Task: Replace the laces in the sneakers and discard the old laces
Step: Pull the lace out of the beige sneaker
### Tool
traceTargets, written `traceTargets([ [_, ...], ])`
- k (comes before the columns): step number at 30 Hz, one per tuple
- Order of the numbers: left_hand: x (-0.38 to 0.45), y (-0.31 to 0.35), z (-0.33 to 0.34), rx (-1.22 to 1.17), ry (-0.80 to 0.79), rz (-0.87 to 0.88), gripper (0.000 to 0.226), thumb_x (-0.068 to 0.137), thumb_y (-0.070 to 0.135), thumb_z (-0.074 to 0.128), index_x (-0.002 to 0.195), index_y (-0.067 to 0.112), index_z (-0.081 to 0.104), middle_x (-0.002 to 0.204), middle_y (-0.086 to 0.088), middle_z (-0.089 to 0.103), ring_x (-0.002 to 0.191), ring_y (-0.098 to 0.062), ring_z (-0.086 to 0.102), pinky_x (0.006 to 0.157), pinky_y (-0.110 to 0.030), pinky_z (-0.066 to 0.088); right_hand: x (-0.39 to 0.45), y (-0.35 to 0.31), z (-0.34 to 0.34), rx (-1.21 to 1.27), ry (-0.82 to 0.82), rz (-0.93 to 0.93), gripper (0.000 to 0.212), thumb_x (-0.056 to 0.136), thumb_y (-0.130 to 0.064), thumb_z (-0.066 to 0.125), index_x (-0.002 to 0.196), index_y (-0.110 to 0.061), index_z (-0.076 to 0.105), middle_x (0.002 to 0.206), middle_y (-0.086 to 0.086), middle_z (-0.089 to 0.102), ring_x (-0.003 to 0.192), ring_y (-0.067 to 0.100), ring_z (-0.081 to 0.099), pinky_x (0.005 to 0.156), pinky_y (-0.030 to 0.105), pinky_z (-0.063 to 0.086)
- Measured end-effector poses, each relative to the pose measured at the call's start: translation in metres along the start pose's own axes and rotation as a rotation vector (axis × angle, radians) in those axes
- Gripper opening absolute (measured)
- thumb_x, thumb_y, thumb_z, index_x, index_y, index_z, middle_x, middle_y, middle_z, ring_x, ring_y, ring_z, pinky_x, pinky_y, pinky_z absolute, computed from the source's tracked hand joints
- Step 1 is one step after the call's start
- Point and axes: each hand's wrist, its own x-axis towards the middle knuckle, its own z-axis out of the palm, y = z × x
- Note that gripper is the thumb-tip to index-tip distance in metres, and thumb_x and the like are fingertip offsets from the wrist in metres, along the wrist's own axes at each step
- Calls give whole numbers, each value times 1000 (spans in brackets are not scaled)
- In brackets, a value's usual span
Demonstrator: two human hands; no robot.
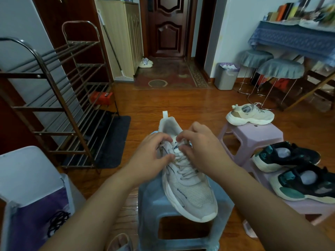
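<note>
1. A white sneaker (188, 180) sits on a blue stool (183, 214), toe toward the person.
2. The left hand (150, 153) pinches the lace (186, 171) near the top of the sneaker.
3. The right hand (201, 151) pinches the lace on the other side, fingers curled.
4. Another pale sneaker (251, 115) sits on a pink stool (253, 136) to the right.
5. Two black sneakers (297, 169) lie near it.
6. A bin (27, 187) stands at the left.

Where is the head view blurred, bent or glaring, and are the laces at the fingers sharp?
Head view: the books on the shelf top right smear with blur; the shoe rack bows with wide-angle distortion; the wooden floor shows soft glare; the white sneaker and both hands, left hand and right hand, read sharp enough.
</note>
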Motion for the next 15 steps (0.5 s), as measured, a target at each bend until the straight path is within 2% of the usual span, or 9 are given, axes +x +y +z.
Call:
traceTargets([
  [2,-1,1,-5,-72,-30,-36,31,89,29,78,112,35,59,119,17,61,115,5,52,93,-5,35,1,-3,4,-24,-17,-80,26,88,-21,75,113,-26,75,95,-7,48,92,15,44,73,29,44],
  [3,-1,0,-7,-100,-41,-52,30,89,28,78,110,35,59,119,17,63,114,5,54,93,-6,36,1,-3,7,-33,-17,-109,27,85,-19,78,111,-26,77,93,-6,50,90,16,45,71,33,46],
  [6,0,-2,-8,-112,-72,-66,29,88,29,79,106,33,57,123,20,64,119,4,55,104,-20,39,4,-4,9,-35,14,-107,17,83,-18,80,99,-22,79,90,-4,53,86,17,48,67,34,48],
  [8,0,-4,-10,-100,-94,-64,28,88,31,78,104,33,56,129,22,62,124,3,53,109,-27,38,5,-6,10,-34,0,-86,7,87,-18,76,94,-19,77,91,-4,53,89,16,49,70,34,50],
  [12,-1,-4,-12,-130,-97,-53,26,90,24,77,104,31,57,137,21,59,129,6,50,110,-19,37,8,-5,11,42,-25,-27,3,92,-19,71,93,-18,73,93,-8,51,89,11,50,73,21,39],
  [15,-1,-3,-12,-125,-101,-42,26,91,22,77,105,31,57,135,22,59,128,8,50,108,-18,36,6,2,1,165,-130,14,4,95,-19,68,94,-20,71,97,-11,49,87,5,50,72,11,36],
])
